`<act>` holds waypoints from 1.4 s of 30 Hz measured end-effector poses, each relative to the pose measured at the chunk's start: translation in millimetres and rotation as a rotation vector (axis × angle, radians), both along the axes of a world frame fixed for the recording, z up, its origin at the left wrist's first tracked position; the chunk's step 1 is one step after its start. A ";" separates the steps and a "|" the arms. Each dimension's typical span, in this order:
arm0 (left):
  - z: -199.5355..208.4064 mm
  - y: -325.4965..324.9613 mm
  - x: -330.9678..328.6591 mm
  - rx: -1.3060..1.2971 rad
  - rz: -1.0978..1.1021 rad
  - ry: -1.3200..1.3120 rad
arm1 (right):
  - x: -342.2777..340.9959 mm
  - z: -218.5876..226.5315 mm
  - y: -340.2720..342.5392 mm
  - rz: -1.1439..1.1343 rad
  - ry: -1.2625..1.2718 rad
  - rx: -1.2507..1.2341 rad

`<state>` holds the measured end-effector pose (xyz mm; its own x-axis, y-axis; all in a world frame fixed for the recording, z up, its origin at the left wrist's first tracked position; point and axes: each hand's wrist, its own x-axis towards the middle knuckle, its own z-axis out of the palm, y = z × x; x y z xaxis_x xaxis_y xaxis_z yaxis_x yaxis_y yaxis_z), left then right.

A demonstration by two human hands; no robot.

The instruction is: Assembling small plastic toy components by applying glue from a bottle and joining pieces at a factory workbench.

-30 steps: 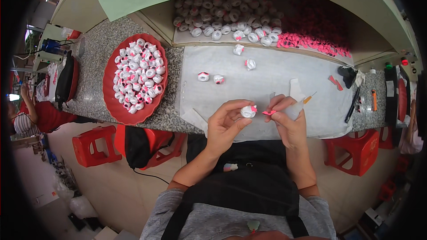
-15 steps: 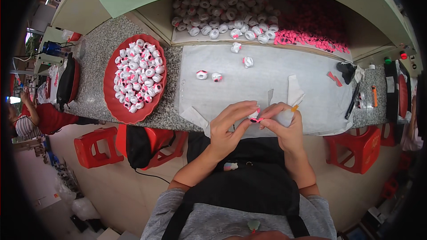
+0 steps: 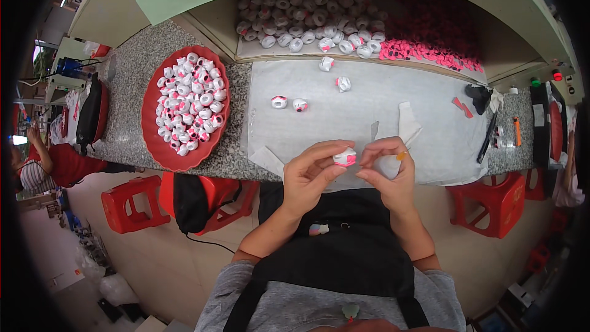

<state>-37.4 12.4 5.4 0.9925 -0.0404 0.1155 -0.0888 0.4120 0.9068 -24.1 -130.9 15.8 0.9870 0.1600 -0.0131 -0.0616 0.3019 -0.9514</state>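
My left hand (image 3: 307,175) pinches a small rounded white piece with a pink patch (image 3: 345,158) between thumb and fingertips, above the front of the white sheet. Just to its right is my right hand (image 3: 393,175), its thumb and forefinger parted and not touching the piece. A small translucent bottle with an orange tip (image 3: 388,166) sits within the curl of that hand, partly hidden by the fingers. Beyond the hands, a few similar white-and-pink pieces (image 3: 300,105) lie on the white sheet (image 3: 344,124).
At left stands a scalloped red tray (image 3: 149,138) heaped with white-and-pink pieces. A shelf bay behind holds piled white pieces (image 3: 296,45) and pink pieces (image 3: 424,55). To the right lie a black pen-like tool (image 3: 487,138) and an orange one (image 3: 517,132). Red stools (image 3: 491,206) stand below.
My hands have drawn apart. The right thumb and forefinger have come off the piece, which has turned in my left fingers and moved slightly left, with its pink patch showing.
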 end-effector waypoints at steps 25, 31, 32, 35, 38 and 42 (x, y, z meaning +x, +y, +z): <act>-11.7 -0.8 0.7 -0.019 -0.128 -0.080 | -0.7 -6.7 -3.4 0.159 -0.008 0.054; -8.1 3.0 5.1 -0.060 -0.244 -0.007 | -1.2 -9.3 -5.3 0.139 0.057 0.085; -8.1 3.5 5.2 -0.061 -0.243 -0.007 | -0.9 -9.6 -5.9 0.145 0.063 0.084; -8.7 3.6 3.2 0.005 -0.247 -0.032 | 0.2 -7.1 -6.8 0.159 0.083 0.063; -9.6 -0.8 0.2 0.019 -0.161 -0.033 | -0.1 -8.7 -7.2 0.171 0.079 0.043; -10.8 -4.9 -0.4 0.060 -0.121 -0.104 | -2.2 -9.5 -7.7 0.153 0.064 0.052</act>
